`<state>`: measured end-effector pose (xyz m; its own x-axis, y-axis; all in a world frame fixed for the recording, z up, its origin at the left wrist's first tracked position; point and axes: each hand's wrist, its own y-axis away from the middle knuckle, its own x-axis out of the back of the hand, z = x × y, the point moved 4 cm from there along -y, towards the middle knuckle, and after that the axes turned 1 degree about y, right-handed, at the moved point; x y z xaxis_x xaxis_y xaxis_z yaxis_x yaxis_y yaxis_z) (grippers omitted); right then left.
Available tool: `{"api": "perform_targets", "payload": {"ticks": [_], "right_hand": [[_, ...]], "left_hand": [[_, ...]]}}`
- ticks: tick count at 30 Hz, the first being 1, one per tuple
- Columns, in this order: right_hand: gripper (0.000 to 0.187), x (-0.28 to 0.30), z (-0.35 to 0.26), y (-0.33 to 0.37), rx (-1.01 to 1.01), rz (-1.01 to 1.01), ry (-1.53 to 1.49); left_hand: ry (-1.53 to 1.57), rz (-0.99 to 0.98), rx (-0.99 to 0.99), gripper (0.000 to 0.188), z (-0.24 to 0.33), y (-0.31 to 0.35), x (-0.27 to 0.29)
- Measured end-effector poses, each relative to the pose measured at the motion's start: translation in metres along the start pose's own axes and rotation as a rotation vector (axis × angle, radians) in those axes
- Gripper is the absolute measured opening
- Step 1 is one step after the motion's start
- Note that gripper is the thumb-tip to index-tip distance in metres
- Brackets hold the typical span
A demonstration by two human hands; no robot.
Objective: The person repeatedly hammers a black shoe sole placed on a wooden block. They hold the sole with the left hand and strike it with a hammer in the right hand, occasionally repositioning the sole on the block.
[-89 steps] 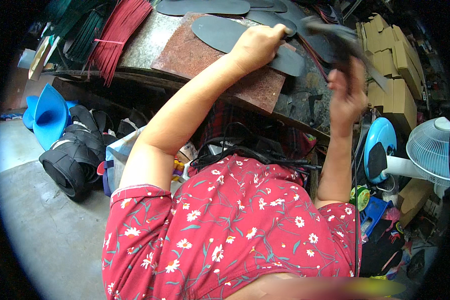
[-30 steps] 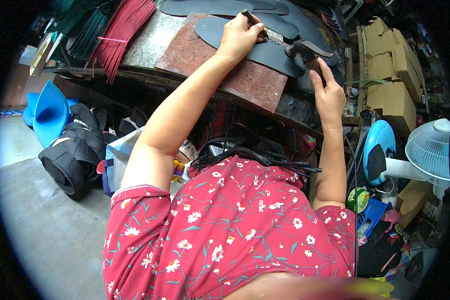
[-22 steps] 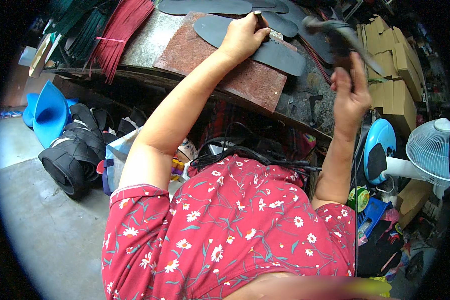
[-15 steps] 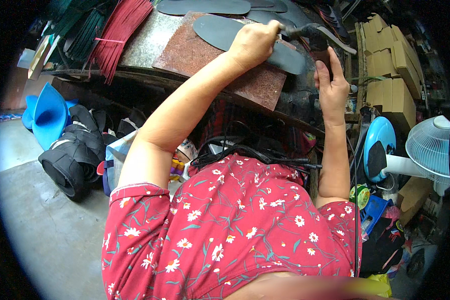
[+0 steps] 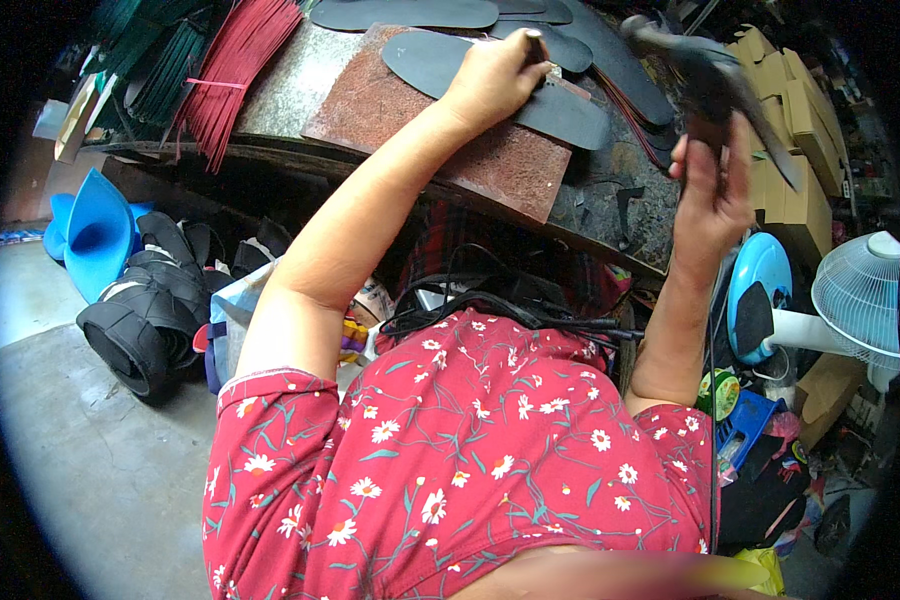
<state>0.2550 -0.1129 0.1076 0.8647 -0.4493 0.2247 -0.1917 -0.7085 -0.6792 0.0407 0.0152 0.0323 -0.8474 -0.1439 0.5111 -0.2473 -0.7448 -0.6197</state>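
Presently the left hand (image 5: 492, 78) rests fist-like on a dark grey sole-shaped sheet (image 5: 440, 62), its fingers curled tight around a small upright tool (image 5: 535, 42), apparently a punch or awl, though the tip is hidden behind the knuckles. That sheet lies on a rust-brown metal plate (image 5: 450, 150) set on the workbench (image 5: 300, 85). Further dark sole cut-outs (image 5: 405, 14) lie along the far edge of the bench, just beyond the plate.

The right hand (image 5: 712, 192) is raised clear of the bench, well apart from the left, and is clamped round the handle of a hammer (image 5: 715, 75); the head is motion-blurred and its exact form cannot be made out.

A bundle of red strips (image 5: 235, 65) hangs over the left end of the bench, with dark green strips (image 5: 155, 65) beside it. Below the bench stand a blue foam piece (image 5: 95, 235) and rolled black material (image 5: 140, 325) on the concrete floor (image 5: 80, 450). To the right are stacked cardboard boxes (image 5: 795, 140), a white fan (image 5: 860, 295) and a blue round object (image 5: 760, 290). The person wears a red floral garment (image 5: 470, 450).
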Motion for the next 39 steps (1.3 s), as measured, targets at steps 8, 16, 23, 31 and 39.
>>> {"api": "perform_targets", "payload": {"ticks": [8,16,23,31,39], "right_hand": [[0.042,-0.017,0.047,0.015,-0.194,-0.321,0.599],[0.044,-0.021,0.056,0.024,-0.096,-0.357,0.649],[0.045,-0.021,0.061,0.020,-0.187,-0.378,0.654],[0.042,-0.002,0.007,-0.004,-0.044,-0.071,0.098],[0.042,-0.021,0.042,0.007,-0.169,-0.291,0.491]], "left_hand": [[-0.027,0.113,0.058,0.017,0.012,0.006,-0.003],[0.651,0.236,0.388,0.012,-0.035,0.001,0.020],[0.445,0.086,0.379,0.016,-0.036,0.008,0.014],[0.030,-0.005,0.123,0.021,-0.013,0.000,0.021],[-0.200,0.079,-0.010,0.016,0.009,0.008,0.006]]}}
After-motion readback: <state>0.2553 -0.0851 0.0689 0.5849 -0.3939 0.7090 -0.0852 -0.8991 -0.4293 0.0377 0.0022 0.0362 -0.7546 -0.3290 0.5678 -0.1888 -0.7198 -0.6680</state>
